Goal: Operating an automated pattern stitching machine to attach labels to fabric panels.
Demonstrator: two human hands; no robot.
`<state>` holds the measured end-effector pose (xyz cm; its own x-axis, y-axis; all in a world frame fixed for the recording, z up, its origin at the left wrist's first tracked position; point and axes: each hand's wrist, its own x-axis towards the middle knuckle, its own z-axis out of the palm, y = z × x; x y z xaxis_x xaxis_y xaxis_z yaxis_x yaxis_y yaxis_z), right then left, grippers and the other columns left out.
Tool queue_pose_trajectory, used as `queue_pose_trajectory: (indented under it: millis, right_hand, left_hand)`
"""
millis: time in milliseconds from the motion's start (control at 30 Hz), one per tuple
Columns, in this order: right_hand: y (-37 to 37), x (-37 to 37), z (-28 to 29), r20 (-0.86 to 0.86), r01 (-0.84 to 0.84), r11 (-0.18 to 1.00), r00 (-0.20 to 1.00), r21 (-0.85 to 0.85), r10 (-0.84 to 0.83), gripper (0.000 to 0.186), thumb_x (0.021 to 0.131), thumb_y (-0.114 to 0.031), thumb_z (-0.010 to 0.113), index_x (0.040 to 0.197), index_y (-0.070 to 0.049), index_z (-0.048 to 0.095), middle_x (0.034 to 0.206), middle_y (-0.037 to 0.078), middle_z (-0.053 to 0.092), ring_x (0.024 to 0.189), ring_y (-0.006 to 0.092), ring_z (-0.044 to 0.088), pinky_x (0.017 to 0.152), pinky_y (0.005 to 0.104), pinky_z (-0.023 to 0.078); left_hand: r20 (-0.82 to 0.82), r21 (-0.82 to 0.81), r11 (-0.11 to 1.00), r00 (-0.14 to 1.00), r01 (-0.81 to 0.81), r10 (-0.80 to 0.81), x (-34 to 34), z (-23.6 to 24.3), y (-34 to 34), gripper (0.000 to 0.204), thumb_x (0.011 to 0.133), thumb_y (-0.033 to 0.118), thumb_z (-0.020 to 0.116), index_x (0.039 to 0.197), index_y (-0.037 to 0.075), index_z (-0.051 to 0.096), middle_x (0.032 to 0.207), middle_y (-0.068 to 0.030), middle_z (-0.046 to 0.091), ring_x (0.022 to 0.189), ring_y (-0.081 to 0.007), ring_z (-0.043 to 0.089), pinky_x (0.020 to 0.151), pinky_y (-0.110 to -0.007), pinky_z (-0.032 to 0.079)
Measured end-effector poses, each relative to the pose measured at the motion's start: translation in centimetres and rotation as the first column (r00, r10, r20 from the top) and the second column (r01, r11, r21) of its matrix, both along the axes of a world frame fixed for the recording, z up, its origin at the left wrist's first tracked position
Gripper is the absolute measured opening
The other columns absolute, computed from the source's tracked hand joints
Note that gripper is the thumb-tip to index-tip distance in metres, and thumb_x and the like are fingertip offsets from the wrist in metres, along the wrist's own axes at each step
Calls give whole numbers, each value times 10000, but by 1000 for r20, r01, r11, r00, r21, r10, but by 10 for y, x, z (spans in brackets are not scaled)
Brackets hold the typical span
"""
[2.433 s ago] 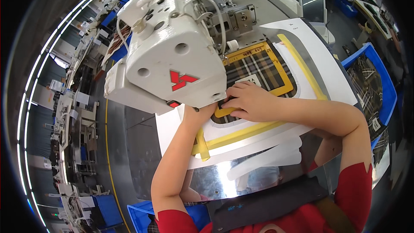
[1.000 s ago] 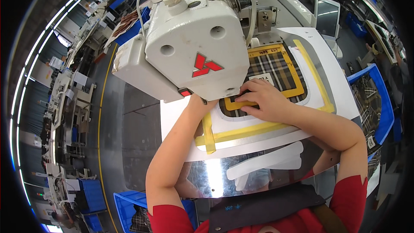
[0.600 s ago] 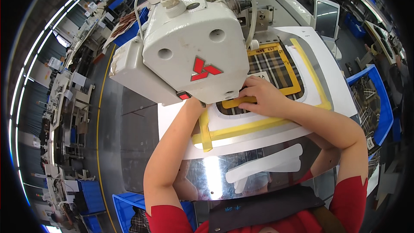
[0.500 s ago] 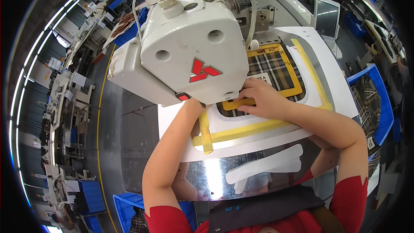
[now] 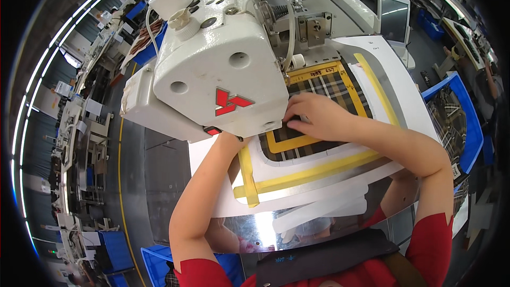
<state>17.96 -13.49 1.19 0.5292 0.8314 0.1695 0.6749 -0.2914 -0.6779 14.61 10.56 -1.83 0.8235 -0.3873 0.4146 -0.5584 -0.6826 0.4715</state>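
White machine head hides left hand beyond wrist; grip cannot be told. Right hand curls over one yellow frame, hold unclear. Frame lies on plaid cloth, left side mostly behind head. Three yellow tapes flank cloth on white sheet. Pale strips on bench overlap, count unclear.

The floor is grey; a yellow line marks it at left. Workstations form a row beyond the line. Parallel strip lights run at far left.
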Motion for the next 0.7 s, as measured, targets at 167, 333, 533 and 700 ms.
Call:
queue_pose_trajectory:
  millis: [167, 333, 533, 700]
  right_hand:
    - [9, 24, -10, 402, 43, 999, 915, -5, -37, 266, 834, -245, 665, 1029, -67, 690, 1096, 70, 630, 1097, 268, 555, 975, 397, 409]
    - [6, 13, -13, 539, 13, 999, 842, -49, 16, 308, 845, -299, 651, 1083, -106, 685, 1144, 52, 612, 1121, 248, 544, 1002, 395, 389]
    - [-4, -1, -15, 506, -12, 999, 862, -52, 37, 288, 844, -280, 648, 1073, -109, 686, 1138, 51, 611, 1110, 246, 549, 994, 393, 399]
    - [-7, -13, -15, 468, -37, 999, 883, -26, 45, 264, 840, -256, 653, 1059, -112, 687, 1135, 46, 612, 1101, 246, 553, 995, 389, 400]
  left_hand:
    - [159, -10, 999, 986, 50, -48, -4, -3, 5, 301, 806, -6, 604, 1106, 18, 617, 1101, -131, 651, 1027, -269, 620, 902, -356, 478]
    - [-29, -140, 987, 997, -78, 74, -13, -25, 10, 266, 792, -20, 603, 1051, 29, 639, 1030, -129, 665, 997, -285, 627, 869, -363, 488]
    - [199, 98, 970, 960, -222, 199, -33, -18, -8, 254, 746, -6, 632, 1000, -7, 625, 976, -167, 633, 913, -386, 592, 786, -428, 488]
    - [108, 86, 950, 951, -299, 290, -48, -19, -13, 243, 754, 17, 642, 993, -26, 617, 969, -204, 611, 902, -414, 564, 793, -453, 473]
